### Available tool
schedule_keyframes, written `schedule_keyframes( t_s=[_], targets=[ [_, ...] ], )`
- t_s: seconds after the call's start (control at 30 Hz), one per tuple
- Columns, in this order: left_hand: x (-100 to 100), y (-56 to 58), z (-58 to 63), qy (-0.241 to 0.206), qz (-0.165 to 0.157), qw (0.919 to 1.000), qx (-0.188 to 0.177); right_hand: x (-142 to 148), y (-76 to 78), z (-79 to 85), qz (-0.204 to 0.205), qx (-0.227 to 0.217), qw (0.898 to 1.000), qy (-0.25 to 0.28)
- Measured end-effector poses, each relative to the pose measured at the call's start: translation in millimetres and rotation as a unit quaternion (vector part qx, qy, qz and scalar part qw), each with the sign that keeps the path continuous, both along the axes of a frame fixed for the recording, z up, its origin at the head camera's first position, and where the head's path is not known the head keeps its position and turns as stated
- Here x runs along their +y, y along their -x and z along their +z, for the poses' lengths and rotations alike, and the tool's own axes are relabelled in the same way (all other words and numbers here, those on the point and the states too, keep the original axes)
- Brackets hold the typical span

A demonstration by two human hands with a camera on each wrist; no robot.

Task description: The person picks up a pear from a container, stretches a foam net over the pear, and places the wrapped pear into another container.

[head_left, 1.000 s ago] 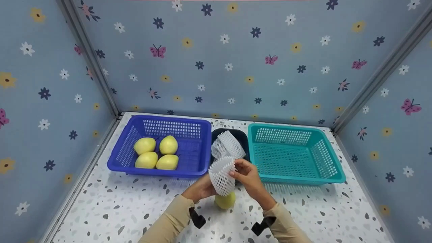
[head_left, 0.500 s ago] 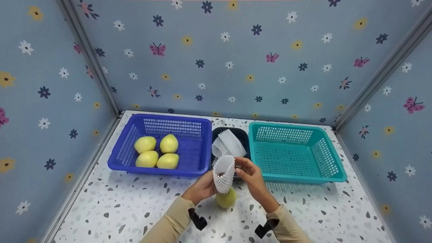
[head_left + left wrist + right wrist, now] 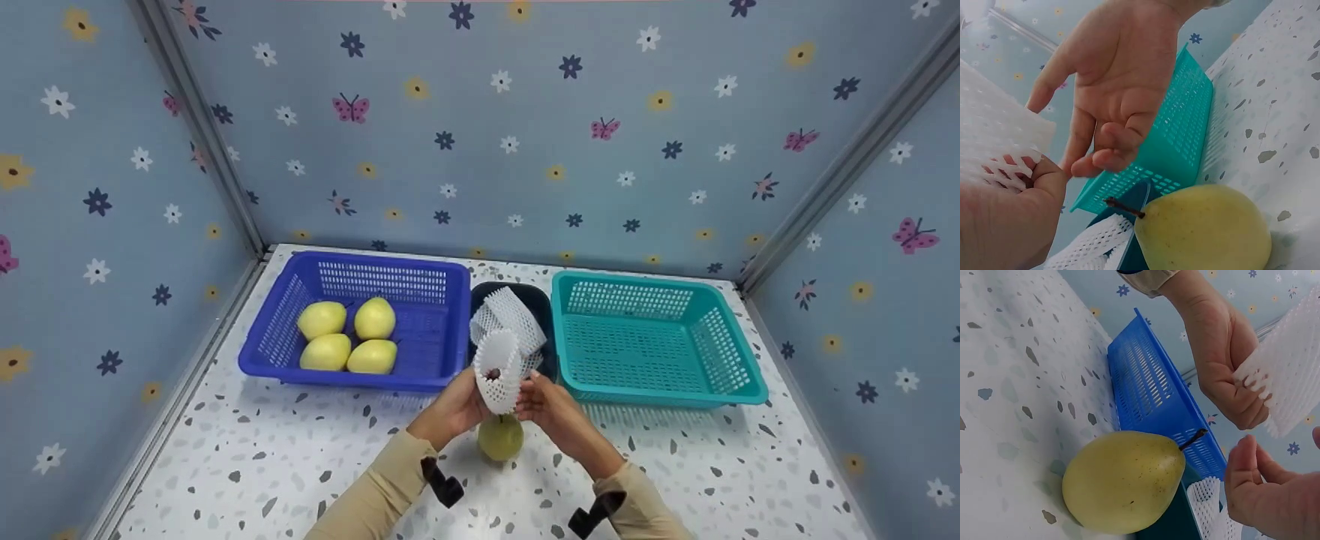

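White mesh sleeve (image 3: pixel 504 394), mouth gaping, gripped by left hand (image 3: pixel 454 409); right hand (image 3: pixel 556 411) beside it, fingers loosely bent, holding nothing. Yellow-green pear (image 3: pixel 500 439) nearside of fingers; dark tray (image 3: pixel 537 297) beyond.

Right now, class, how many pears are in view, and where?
5: four pears in the blue basket, two at the back, two at the front; one pear on the table, in front of the black tray. Any under the white nets would be hidden.
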State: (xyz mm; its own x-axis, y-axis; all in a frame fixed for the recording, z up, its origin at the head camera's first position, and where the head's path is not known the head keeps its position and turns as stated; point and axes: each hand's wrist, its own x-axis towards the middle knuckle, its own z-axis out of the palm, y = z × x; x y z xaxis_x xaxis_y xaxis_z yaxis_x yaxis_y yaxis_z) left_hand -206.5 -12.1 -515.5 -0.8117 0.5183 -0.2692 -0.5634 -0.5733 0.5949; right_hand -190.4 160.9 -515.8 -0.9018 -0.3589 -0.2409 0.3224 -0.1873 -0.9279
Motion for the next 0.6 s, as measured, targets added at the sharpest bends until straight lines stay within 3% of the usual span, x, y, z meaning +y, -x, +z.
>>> schedule_keyframes(
  t_s=[0.13, 0.4, 0.6],
  targets=[
    [3.3, -1.2, -2.2, 0.024, 0.006, 0.9996, 0.010, -1.9, 0.4, -0.7, 0.014, -0.022, 0.999, 0.038],
    [3.9, -5.3, -11.1, 0.029, 0.018, 0.9985, 0.042, -3.9, 2.5, -5.3, -0.010, -0.069, 0.992, 0.110],
    [2.9, -8.1, -14.7, 0.019, 0.020, 0.9973, 0.067, -5.7, 2.4, -7.2, -0.013, -0.116, 0.971, 0.211]
  ],
)
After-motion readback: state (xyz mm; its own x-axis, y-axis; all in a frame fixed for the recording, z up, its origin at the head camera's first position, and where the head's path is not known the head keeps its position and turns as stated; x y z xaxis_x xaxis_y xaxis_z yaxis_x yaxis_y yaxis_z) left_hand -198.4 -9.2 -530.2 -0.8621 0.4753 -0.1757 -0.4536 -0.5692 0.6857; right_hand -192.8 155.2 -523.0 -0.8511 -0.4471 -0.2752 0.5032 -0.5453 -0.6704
